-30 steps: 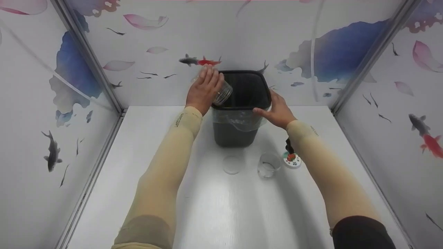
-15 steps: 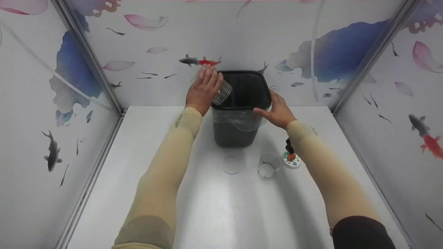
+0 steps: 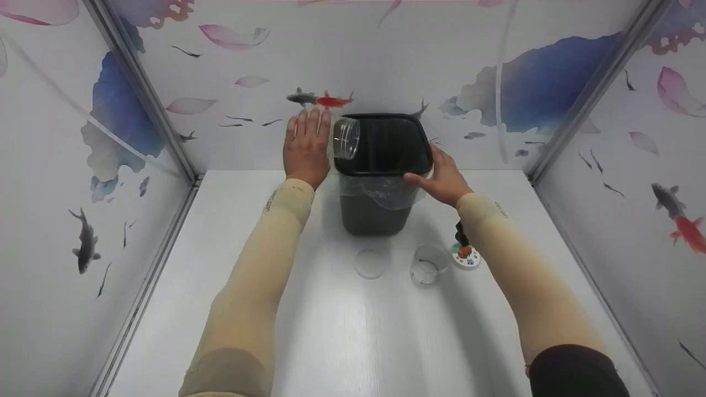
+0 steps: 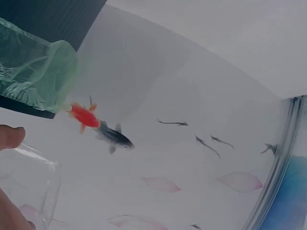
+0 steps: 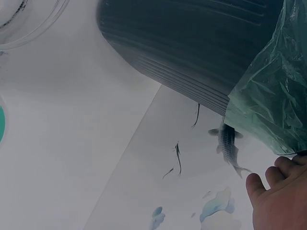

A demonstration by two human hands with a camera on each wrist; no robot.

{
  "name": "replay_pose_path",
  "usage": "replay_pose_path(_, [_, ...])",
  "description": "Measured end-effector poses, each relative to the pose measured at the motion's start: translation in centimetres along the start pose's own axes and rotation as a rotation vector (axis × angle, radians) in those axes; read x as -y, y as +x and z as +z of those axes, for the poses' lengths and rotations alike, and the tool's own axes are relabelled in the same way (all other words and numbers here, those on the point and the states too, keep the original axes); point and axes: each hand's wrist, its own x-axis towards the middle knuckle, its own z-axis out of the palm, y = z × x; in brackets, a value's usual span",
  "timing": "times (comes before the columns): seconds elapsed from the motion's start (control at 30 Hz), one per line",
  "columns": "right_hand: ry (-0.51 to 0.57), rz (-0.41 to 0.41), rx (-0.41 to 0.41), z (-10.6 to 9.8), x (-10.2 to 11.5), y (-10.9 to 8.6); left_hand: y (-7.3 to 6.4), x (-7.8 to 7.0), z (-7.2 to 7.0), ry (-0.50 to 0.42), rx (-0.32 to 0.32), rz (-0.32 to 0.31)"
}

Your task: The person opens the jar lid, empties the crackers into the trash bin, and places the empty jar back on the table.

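Note:
My left hand holds a clear jar on its side, its threaded mouth facing over the left rim of a dark trash can. In the left wrist view, the thumb and a finger grip the see-through jar beside the can's rim. A thin plastic liner folds down outside the can. My right hand grips the can's right side, thumb over the front rim and fingers along the side. The right wrist view shows its fingers bent at the rim, below the greenish liner.
In front of the can, a clear round lid lies on the white table. Right of it stands a clear cup, then a white lid with a red picture close to the right forearm. Patterned walls enclose three sides.
My left hand has shifted left and turned, bringing the jar closer to level, with its mouth still over the can. My right hand stays on the can.

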Motion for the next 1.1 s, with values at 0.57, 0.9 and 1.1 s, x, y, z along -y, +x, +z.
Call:
replay_pose_path(0.57, [0.008,0.033,0.028,0.0,0.2,-0.2,-8.3,1.5,3.0,-0.588,-0.130,-0.555])
replay_pose_path(0.9, [0.037,0.035,0.011,0.2,0.2,-0.1,-14.9,1.2,4.9,-0.717,0.046,-0.661])
replay_pose_path(1.1, [0.030,0.049,0.030,0.0,0.2,-0.2,-18.6,0.1,6.8,-0.743,0.124,-0.653])
